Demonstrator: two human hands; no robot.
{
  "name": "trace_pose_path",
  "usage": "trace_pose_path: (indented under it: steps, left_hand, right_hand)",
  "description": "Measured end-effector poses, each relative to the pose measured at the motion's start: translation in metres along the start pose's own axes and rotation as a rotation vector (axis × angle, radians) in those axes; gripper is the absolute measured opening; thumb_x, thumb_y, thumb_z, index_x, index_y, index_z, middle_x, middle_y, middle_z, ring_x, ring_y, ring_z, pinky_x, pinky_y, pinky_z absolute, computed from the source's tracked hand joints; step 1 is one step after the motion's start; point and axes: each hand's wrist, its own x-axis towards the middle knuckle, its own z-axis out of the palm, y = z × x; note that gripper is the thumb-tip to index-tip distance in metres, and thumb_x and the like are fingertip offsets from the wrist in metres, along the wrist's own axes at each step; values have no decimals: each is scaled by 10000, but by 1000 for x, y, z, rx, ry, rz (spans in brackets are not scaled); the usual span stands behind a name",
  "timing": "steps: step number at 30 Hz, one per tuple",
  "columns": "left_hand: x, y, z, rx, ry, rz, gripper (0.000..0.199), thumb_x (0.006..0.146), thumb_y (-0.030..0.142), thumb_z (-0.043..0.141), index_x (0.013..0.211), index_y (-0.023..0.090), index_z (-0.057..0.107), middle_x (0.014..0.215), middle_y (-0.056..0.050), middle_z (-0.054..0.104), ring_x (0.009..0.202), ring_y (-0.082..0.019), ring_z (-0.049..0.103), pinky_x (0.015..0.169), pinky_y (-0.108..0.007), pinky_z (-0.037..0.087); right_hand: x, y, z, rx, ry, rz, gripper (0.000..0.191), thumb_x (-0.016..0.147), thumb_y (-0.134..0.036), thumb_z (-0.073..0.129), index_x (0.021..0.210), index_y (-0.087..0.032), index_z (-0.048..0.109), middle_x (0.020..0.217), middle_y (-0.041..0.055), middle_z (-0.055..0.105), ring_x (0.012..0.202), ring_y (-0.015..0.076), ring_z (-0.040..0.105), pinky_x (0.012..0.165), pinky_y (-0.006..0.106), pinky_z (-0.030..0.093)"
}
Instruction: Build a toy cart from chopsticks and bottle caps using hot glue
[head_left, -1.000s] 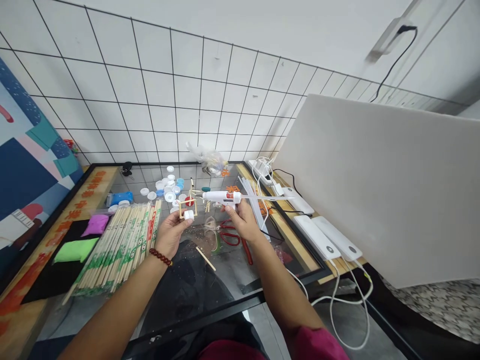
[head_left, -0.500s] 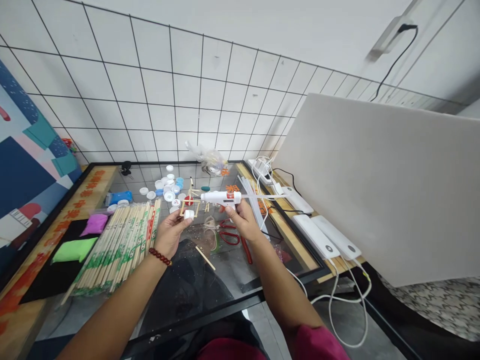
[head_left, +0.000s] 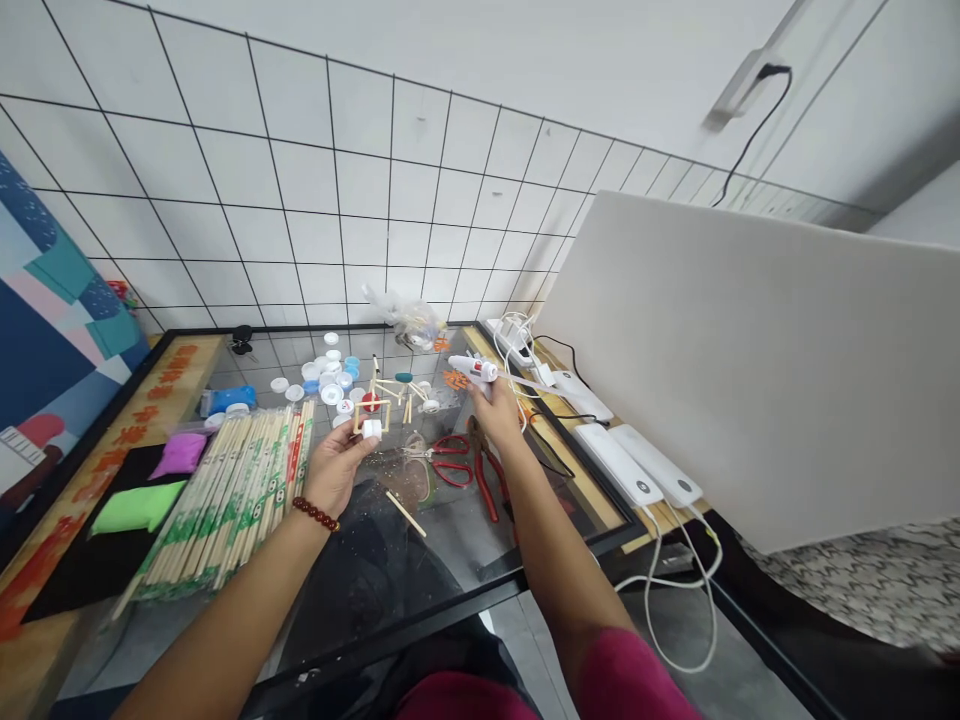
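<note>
My left hand (head_left: 336,466), with a bead bracelet at the wrist, pinches a small wooden stick frame (head_left: 384,404) with a white piece (head_left: 371,429) at its lower edge. My right hand (head_left: 496,408) holds a white glue gun (head_left: 472,368) by its grip, with the nozzle pointing left, over the right side of the glass table. Behind the frame lie a red cap (head_left: 370,401) and a small stick structure (head_left: 390,388). Red-handled scissors (head_left: 452,462) and red-handled pliers (head_left: 487,480) lie between my forearms. A loose stick (head_left: 406,513) rests nearer to me.
Bottle caps (head_left: 331,394) lie behind my left hand. Wrapped chopsticks (head_left: 225,500), green clay (head_left: 137,507) and purple clay (head_left: 180,454) are at left. White power banks (head_left: 619,463) with cables sit at right, beside a large white board (head_left: 735,370).
My right hand has moved the glue gun back and to the right, away from the stick frame. The pliers show more fully. My left hand still holds the frame.
</note>
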Motion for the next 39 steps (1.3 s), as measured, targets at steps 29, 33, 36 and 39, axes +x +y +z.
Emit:
trace_pose_path:
  steps: [29, 33, 36, 39]
  left_hand:
    - [-4, -2, 2, -12, -99, -4, 478, 505, 191, 924, 958, 174, 772, 938, -35, 742, 863, -156, 656, 844, -293, 512]
    - [-8, -1, 5, -30, -121, -12, 469, 519, 191, 919, 965, 182, 775, 945, -29, 740, 850, -146, 656, 809, -281, 528]
    - [-12, 1, 7, -52, -153, -34, 456, 525, 185, 916, 958, 183, 775, 963, -30, 739, 866, -159, 661, 828, -312, 540]
    - [-14, 1, 9, -58, -193, -30, 441, 539, 182, 910, 958, 179, 773, 972, -37, 743, 889, -163, 665, 855, -311, 533]
  right_hand:
    - [-61, -59, 0, 302, -203, -57, 376, 827, -387, 681, 1142, -188, 625, 891, 64, 715, 762, 190, 668, 711, 318, 530]
    - [-64, -76, 21, 446, -301, -149, 400, 796, -357, 733, 1150, -204, 630, 1088, 83, 695, 859, 183, 647, 770, 328, 519]
    - [-60, -88, 21, 426, -235, -236, 353, 831, -334, 703, 1158, -224, 630, 1135, 79, 671, 944, 199, 627, 848, 359, 496]
    - [-64, -96, 25, 453, -180, -202, 554, 786, -325, 740, 1295, -236, 539, 1254, 105, 623, 1041, 228, 604, 912, 394, 483]
